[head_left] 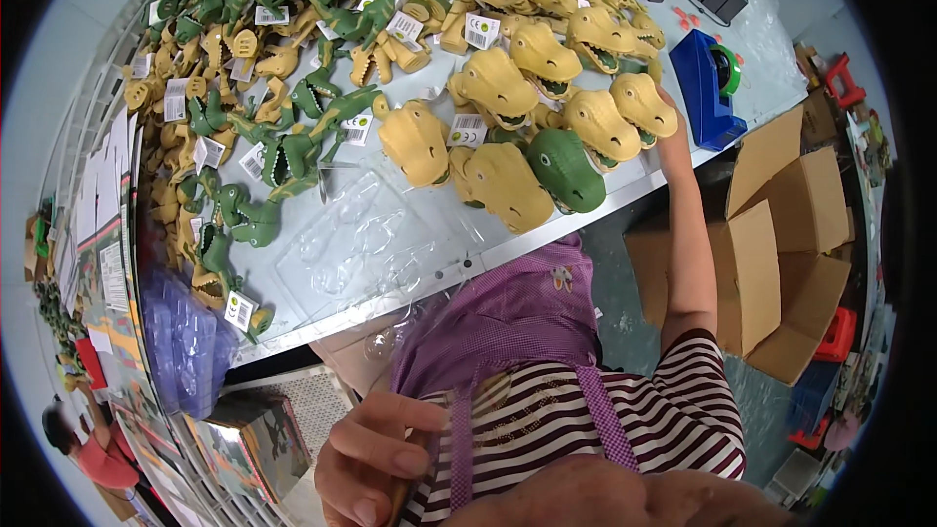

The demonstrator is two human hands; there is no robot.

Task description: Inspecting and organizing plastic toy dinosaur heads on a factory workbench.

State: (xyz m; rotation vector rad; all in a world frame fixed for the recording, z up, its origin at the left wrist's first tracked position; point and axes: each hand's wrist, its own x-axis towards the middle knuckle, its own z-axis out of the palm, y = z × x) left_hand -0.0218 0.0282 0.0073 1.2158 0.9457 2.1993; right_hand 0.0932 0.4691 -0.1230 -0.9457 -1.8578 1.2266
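My left hand [376,454] is raised low in the view, close to my striped shirt, its fingers curled inward. What lies in its grip, if anything, is hidden. My right arm stretches forward to the table, where my right hand [670,137] touches or sits just beside a tan toy dinosaur head [644,107]. Its fingers are mostly behind that head. More tan dinosaur heads, such as the nearest one [508,185], stand grouped at the table's front edge. One dark green dinosaur head [566,171] is among them. A clear plastic blister tray [342,244] lies left of the group.
Green and tan toy dinosaurs [293,156] with white tags pile up across the left and back. A blue tape dispenser [705,88] with green tape stands at the right. Open cardboard boxes [752,263] sit below it. Purplish plastic trays [181,342] stack at left. Another person [98,454] is far left.
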